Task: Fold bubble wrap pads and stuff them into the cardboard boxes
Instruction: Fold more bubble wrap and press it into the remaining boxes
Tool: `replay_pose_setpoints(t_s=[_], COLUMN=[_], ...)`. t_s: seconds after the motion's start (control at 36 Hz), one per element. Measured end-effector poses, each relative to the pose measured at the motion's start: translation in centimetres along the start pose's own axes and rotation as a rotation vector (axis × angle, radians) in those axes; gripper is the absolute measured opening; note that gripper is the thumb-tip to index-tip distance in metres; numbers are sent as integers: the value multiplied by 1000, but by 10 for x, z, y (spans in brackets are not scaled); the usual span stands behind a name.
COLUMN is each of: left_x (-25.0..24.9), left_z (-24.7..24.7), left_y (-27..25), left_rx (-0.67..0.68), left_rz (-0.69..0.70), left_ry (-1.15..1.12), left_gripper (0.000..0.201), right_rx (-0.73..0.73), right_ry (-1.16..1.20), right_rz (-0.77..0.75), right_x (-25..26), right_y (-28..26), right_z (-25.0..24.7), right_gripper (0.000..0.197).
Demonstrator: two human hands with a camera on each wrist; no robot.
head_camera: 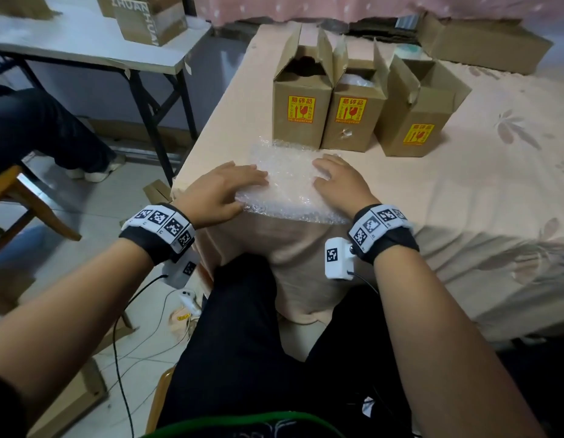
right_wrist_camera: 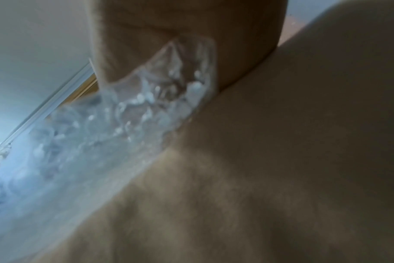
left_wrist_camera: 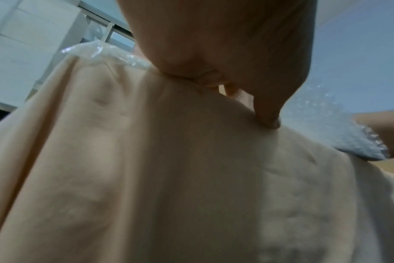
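Pressing flat on the bubble wrap pad [head_camera: 287,181], left hand [head_camera: 217,192] and right hand [head_camera: 339,181], fingers extended, palms down.

The bubble wrap pad [head_camera: 290,181] lies on the cloth-covered table [head_camera: 463,191], at its near edge. The left hand [head_camera: 217,191] rests on the pad's left side, the right hand [head_camera: 340,181] on its right. Just beyond the hands three cardboard boxes [head_camera: 353,121] stand side by side, tops open.

Soft even light; blurred wrist views
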State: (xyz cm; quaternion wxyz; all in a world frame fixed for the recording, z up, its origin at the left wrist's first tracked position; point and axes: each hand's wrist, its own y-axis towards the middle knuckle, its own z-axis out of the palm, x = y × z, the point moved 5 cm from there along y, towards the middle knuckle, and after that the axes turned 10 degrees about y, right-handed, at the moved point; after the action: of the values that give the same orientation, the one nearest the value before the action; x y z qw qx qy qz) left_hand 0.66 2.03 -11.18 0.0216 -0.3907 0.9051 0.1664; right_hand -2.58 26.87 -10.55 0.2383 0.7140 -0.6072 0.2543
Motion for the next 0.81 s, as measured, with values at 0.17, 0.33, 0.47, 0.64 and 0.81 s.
replay_pose_setpoints(t_s=[0.17,0.33,0.47,0.64,0.81], left_x=[11,14,21,36,33], left_z=[-9,-17,-21,-5,-1], left_y=[4,24,49,54,47], left_rx=[-124,-54,-22,-134,-161], left_rz=[-91,-360,-492,-676,-623], left_ry=[-164,-194,-356,-636,-555], left_gripper=[38,33,37,43,44], right_rx=[-28,-114,-14,109,27], right_ry=[278,871,860,841,845], right_rz=[4,76,47,48,57], right_x=[2,-9,-19,-14,-10], right_y=[-4,-13,-16,-20,-20], right_z=[-5,-35,-41,-26,-24], right_gripper=[47,36,75,78,28])
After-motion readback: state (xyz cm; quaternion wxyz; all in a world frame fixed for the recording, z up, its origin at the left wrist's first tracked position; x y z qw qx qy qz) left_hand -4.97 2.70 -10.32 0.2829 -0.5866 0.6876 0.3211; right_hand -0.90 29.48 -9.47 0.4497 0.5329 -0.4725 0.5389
